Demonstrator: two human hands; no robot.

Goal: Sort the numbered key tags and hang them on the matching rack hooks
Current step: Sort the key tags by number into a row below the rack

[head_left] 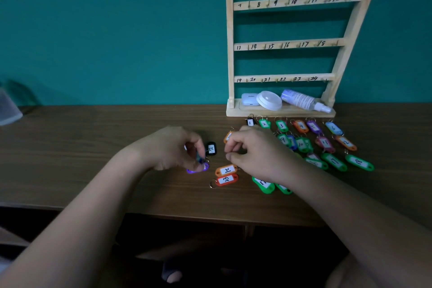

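A wooden rack (289, 44) with hooks numbered 7 to 24 stands against the teal wall; no tags hang on it. Several coloured numbered key tags lie in rows on the brown table (93, 147), such as tag 4 (301, 126) and green tag 18 (359, 162). My left hand (173, 147) pinches a small dark tag just above a purple tag (198, 168), beside black tag 22 (211, 148). My right hand (254, 149) has curled fingers pinching a key ring near orange tag 21 (226, 169); a red tag (226, 179) lies below it. My right forearm hides part of the rows.
On the rack's base sit a white earbud case (250, 98), a white round lid (269, 100) and a lying spray bottle (304, 100). A clear plastic container (8, 107) stands at the far left. The table's front edge runs below my forearms.
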